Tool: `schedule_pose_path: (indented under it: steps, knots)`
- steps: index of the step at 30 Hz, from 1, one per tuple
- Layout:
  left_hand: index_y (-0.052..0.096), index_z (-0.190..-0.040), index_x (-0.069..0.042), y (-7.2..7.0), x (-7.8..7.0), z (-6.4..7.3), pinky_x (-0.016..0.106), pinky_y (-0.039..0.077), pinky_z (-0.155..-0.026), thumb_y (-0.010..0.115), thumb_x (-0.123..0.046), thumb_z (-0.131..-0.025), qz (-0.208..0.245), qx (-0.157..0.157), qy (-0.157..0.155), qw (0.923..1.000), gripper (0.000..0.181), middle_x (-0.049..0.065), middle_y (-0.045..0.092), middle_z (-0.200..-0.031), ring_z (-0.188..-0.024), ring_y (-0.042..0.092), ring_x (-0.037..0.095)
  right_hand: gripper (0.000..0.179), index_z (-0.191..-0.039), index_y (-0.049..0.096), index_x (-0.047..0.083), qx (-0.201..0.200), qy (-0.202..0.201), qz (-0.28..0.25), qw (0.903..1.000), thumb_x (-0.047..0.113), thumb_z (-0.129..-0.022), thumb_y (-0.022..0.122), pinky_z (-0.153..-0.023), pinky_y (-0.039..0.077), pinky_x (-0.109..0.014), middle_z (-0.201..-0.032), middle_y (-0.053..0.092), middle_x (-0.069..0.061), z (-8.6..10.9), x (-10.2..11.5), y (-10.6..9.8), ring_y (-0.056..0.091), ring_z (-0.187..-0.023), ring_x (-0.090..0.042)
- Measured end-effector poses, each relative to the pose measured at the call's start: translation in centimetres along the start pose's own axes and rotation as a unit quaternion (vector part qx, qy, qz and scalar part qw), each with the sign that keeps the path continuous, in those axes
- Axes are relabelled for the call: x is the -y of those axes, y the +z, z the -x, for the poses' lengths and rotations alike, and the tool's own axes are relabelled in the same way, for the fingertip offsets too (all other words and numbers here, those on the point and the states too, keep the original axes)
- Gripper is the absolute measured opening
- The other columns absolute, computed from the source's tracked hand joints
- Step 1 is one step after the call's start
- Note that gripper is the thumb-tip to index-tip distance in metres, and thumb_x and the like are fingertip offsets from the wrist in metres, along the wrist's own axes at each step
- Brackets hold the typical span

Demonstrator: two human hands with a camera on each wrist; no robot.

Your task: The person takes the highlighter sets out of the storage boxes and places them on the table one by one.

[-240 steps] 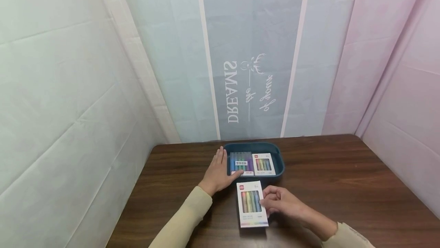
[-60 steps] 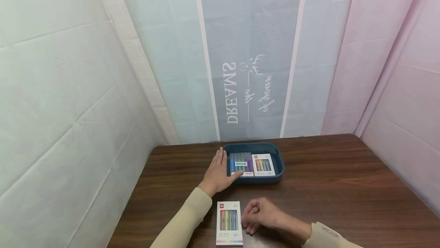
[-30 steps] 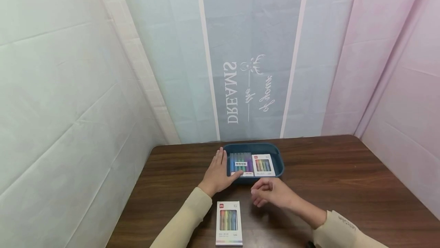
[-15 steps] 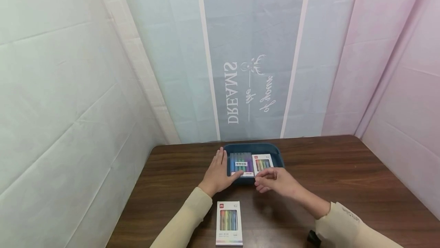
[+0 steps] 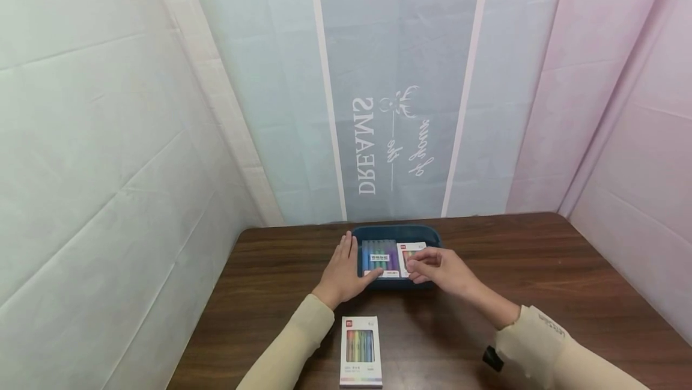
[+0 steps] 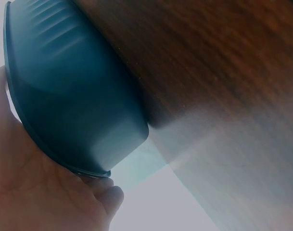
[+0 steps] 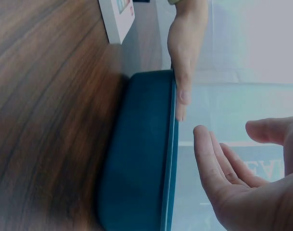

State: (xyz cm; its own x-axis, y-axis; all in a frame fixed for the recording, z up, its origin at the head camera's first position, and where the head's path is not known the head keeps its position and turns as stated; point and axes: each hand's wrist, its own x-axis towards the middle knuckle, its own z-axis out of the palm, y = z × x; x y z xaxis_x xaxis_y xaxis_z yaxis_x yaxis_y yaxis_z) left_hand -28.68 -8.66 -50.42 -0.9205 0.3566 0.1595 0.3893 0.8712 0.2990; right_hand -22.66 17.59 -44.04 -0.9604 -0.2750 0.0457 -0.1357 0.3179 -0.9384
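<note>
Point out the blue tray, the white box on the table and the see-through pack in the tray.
Blue tray [image 7: 136, 159], right wrist view: outer side wall.
White box [image 5: 360, 348], head view: front window.
See-through pack [image 5: 379, 258], head view: white label.

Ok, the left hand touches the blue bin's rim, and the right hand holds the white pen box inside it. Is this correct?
Not quite: the right hand holds nothing; the right wrist view shows empty space between its thumb and fingers.

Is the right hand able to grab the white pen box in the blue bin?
Probably yes: the right hand hangs empty above the blue bin, and nothing else covers the white pen box.
</note>
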Motion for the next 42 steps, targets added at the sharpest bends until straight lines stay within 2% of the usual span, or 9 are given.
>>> schedule_pose_path:
  steps: [5,11,15,23,28,34,42]
  knots:
    - [0.018,-0.159,-0.002,0.2,0.0,0.2,0.044,0.023,-0.121,0.036,-0.086,-0.085,-0.006,0.007,-0.004,1.0000,0.114,0.014,0.007,-0.168,-0.154,0.012,0.029,0.040,-0.120,0.062,-0.009,-0.024,0.004,-0.005,0.9997,0.022,-0.096,0.069,-0.080,0.060,-0.039,-0.103,0.073,-0.022,-0.3,-0.3,-0.3,0.074,-0.089,-0.033]
    - [0.018,-0.159,-0.001,0.3,0.0,0.3,0.044,0.023,-0.121,0.037,-0.084,-0.087,-0.006,-0.002,0.001,1.0000,0.112,0.014,0.007,-0.168,-0.154,0.011,0.029,0.042,-0.122,0.065,-0.004,-0.055,0.000,0.037,0.9978,0.027,-0.095,0.071,-0.084,0.059,-0.041,-0.105,0.073,-0.015,-0.8,-0.7,-0.7,0.074,-0.090,-0.029]
    - [0.018,-0.159,-0.002,0.3,0.0,0.3,0.043,0.022,-0.121,0.036,-0.085,-0.086,-0.010,-0.001,0.001,1.0000,0.112,0.014,0.007,-0.168,-0.154,0.010,0.028,0.040,-0.122,0.067,0.001,-0.067,0.000,0.068,0.9955,0.031,-0.095,0.071,-0.085,0.059,-0.038,-0.106,0.073,-0.013,-1.0,-0.8,-0.9,0.073,-0.092,-0.025]
    - [0.017,-0.159,-0.002,0.3,-0.1,0.4,0.044,0.022,-0.121,0.036,-0.085,-0.087,-0.010,-0.001,0.003,0.9999,0.112,0.015,0.007,-0.168,-0.154,0.010,0.029,0.039,-0.122,0.067,0.005,-0.070,0.003,0.106,0.9918,0.034,-0.096,0.068,-0.085,0.059,-0.037,-0.111,0.072,-0.012,-1.4,-1.1,-1.2,0.070,-0.098,-0.029]
    - [0.018,-0.159,-0.001,0.4,-0.1,0.4,0.044,0.023,-0.121,0.037,-0.084,-0.087,-0.005,-0.003,0.003,1.0000,0.111,0.015,0.007,-0.168,-0.154,0.011,0.030,0.044,-0.124,0.066,0.000,-0.070,-0.002,0.129,0.9892,0.035,-0.097,0.067,-0.083,0.059,-0.038,-0.111,0.071,-0.014,-1.9,-1.2,-1.3,0.070,-0.096,-0.026]
    - [0.018,-0.159,-0.001,0.3,-0.1,0.4,0.045,0.023,-0.121,0.038,-0.083,-0.088,-0.004,-0.003,0.005,1.0000,0.110,0.016,0.007,-0.168,-0.154,0.012,0.031,0.046,-0.124,0.065,-0.003,-0.078,0.001,0.174,0.9817,0.035,-0.097,0.067,-0.083,0.058,-0.041,-0.111,0.070,-0.014,-2.5,-1.4,-1.3,0.067,-0.099,-0.025]
    - [0.019,-0.159,-0.001,0.1,-0.2,0.4,0.045,0.024,-0.121,0.038,-0.083,-0.088,-0.005,-0.002,0.004,1.0000,0.110,0.016,0.008,-0.168,-0.154,0.012,0.030,0.051,-0.128,0.061,-0.006,-0.074,0.020,0.218,0.9728,0.034,-0.096,0.067,-0.085,0.057,-0.046,-0.111,0.070,-0.016,-3.4,-1.9,-1.0,0.066,-0.104,-0.030]
